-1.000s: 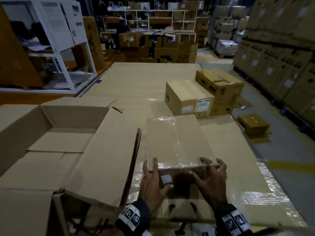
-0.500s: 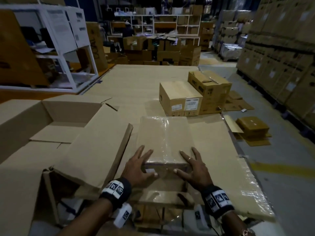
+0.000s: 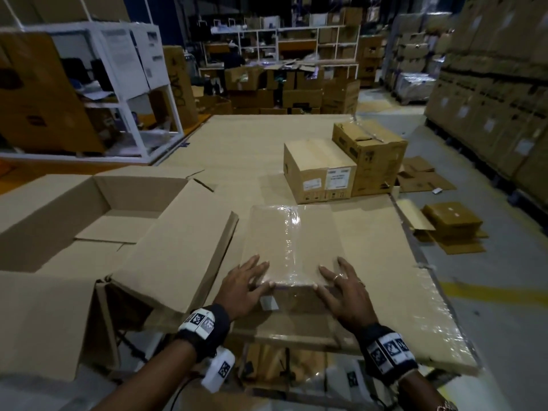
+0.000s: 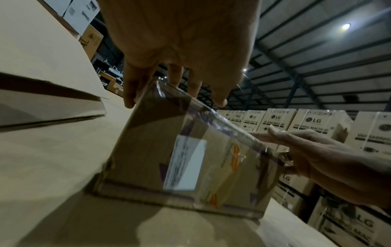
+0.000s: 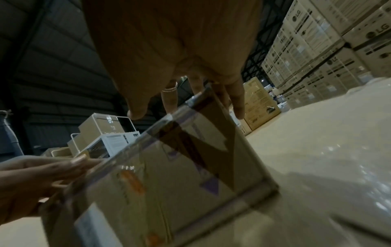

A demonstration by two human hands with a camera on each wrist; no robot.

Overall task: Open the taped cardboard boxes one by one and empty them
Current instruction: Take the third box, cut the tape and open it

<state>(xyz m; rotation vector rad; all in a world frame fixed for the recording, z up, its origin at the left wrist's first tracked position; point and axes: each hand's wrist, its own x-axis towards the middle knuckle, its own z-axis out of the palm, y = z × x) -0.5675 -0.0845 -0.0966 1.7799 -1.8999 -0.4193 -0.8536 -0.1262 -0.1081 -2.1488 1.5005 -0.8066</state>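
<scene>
Since a second ago the wrapped box point(image 3: 292, 241) has come down from its tilted hold to lie flat on the cardboard-covered table point(image 3: 385, 262), and both hands have gone from gripping its near end to lying across its near corners; the left hand point(image 3: 244, 287) rests on the near left corner with fingers spread and nearly straight, thumb reaching along the near top edge, wrist low and forearm coming in from the lower left; the right hand point(image 3: 345, 292) mirrors it on the near right corner, fingers splayed flat on the film, rings showing on two of them, forearm rising from the lower right; neither hand pinches or curls round the box, both press it with extended fingers; in the left wrist view the fingertips point(image 4: 221, 101) sit over the top edge while a white label point(image 4: 186, 162) shows on the near face under shiny film; the box lies just right of the open flap of a large open carton point(image 3: 98, 221), which shows only its bottom flaps inside; farther along the table stand two closed boxes point(image 3: 320, 170), touching side by side; flattened cardboard point(image 3: 450, 226) lies on the floor to the right.
</scene>
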